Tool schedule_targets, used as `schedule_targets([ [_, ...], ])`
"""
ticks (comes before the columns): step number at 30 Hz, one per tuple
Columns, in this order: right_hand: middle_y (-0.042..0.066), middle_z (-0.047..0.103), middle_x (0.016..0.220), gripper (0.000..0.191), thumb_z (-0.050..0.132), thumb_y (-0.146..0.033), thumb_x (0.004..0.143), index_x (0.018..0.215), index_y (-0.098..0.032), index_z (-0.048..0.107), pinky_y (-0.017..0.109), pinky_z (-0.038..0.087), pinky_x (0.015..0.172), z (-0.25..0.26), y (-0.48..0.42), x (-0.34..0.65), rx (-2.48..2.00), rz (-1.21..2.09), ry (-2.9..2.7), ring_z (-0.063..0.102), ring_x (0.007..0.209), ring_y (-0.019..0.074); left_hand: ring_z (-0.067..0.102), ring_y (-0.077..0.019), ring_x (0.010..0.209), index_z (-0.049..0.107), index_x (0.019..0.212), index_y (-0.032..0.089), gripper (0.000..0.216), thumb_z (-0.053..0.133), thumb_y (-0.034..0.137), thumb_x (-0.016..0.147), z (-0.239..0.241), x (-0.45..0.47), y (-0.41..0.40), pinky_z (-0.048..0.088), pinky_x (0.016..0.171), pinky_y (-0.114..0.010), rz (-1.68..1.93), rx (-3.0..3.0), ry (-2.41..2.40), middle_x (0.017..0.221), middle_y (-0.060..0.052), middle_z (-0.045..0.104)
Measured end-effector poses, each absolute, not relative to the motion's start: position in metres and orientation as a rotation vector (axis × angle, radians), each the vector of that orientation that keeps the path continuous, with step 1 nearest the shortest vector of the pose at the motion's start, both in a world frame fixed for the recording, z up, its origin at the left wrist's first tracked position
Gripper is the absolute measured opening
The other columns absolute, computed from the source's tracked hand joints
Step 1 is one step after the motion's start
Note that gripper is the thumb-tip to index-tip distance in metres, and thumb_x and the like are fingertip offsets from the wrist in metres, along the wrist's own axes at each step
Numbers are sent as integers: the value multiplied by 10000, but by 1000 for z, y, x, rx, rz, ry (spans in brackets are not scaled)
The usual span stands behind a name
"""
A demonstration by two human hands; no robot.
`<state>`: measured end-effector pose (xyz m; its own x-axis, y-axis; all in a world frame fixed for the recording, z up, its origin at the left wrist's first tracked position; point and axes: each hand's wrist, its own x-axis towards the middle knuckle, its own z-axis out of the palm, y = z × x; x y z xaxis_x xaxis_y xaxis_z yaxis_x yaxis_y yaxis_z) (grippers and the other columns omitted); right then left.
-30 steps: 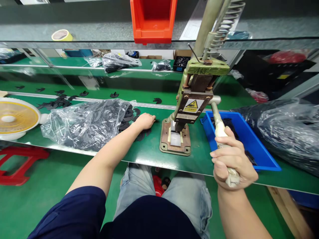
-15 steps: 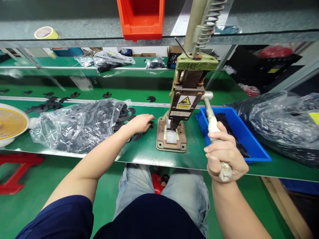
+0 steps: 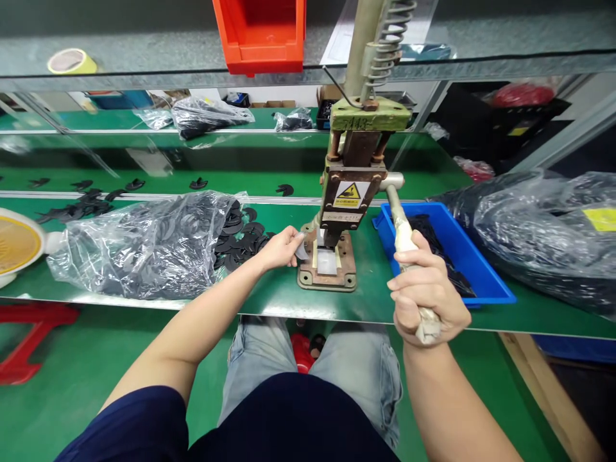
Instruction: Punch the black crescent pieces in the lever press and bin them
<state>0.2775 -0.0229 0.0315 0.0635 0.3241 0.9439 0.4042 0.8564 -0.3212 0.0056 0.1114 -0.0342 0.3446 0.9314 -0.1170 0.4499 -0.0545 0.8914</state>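
My left hand (image 3: 282, 249) pinches a thin grey curved piece (image 3: 301, 249) at the left edge of the hand press's base (image 3: 347, 280). On the base, below the ram, lies a pale block (image 3: 327, 262). My right hand (image 3: 430, 296) is wrapped round the taped lever (image 3: 403, 234) of the hand press (image 3: 355, 144), which slants down toward me. Left of the press, loose black curved pieces (image 3: 244, 242) spill from the mouth of a clear plastic bag (image 3: 139, 247). More of these pieces show through the bag.
A blue bin (image 3: 486, 282) with dark pieces stands right of the press, beside a large plastic-wrapped bundle (image 3: 539, 224). A fan (image 3: 22, 247) is at the far left. Overhead, a shelf carries an orange bin (image 3: 264, 61) and a tape roll (image 3: 72, 62).
My left hand has moved right from the loose pieces to the press base, with one piece pinched in its fingers. My right hand stays on the lever. The view has shifted slightly.
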Motion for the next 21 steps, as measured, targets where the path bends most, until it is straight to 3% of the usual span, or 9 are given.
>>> schedule_targets([
  [6,-51,702,723,169,682,-219,842,681,-240,636,707,508,1167,32,-23,276,-592,-72,-1541,745,974,236,676,-140,477,436,1094,209,345,670,449,1012,-37,42,116,512,476,-197,600,1387,1024,605,40,660],
  [9,-51,696,713,177,675,-235,858,686,-252,636,681,510,1183,33,-23,276,-594,-69,-1540,743,974,230,650,-127,452,477,1044,192,383,769,421,950,-39,48,123,522,479,-201,562,1341,1037,595,23,661],
  [21,-43,696,714,185,666,-265,853,672,-255,633,698,511,1170,29,-23,274,-593,-62,-1483,745,955,243,563,-98,394,581,1005,183,182,728,283,966,-24,61,140,442,417,-171,367,1407,1190,554,45,579],
])
